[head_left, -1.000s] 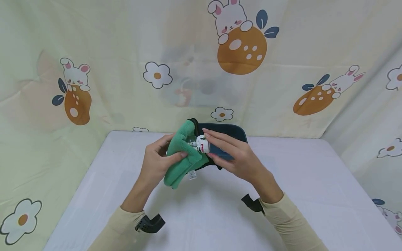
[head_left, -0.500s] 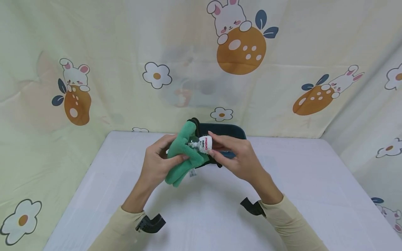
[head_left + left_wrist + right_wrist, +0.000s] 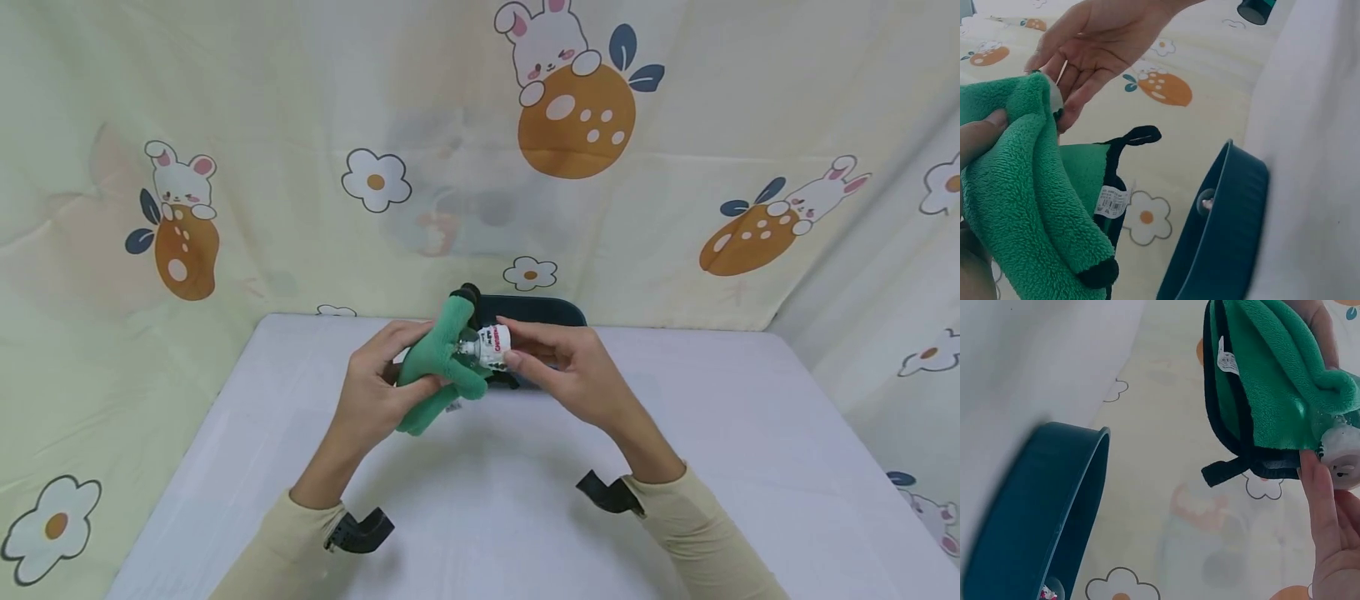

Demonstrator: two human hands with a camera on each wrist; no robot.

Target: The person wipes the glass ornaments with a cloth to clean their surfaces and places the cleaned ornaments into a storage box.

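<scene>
My left hand [image 3: 375, 375] grips a folded green plush towel [image 3: 431, 354] with dark edging, thumb on top. Tucked into the towel's fold is the clear dome of a small snow globe [image 3: 495, 343], tilted on its side. Its white base, printed with red and dark lettering, points right. My right hand [image 3: 573, 367] pinches that base between thumb and fingers. The towel hides most of the dome. In the right wrist view the towel's tag [image 3: 1227, 361] and black hanging loop [image 3: 1219, 474] show beside the globe.
Behind the hands a dark blue tub [image 3: 532, 310] stands at the far edge of the white table [image 3: 480, 517]. Inside it, a clear-domed globe [image 3: 1205, 203] is partly visible. A patterned curtain [image 3: 300, 233] hangs right behind the table.
My right fingers, spread round the globe's base at first, have closed into a pinch and moved slightly right. The base's lettering has turned. The towel's lower end has shifted up a little.
</scene>
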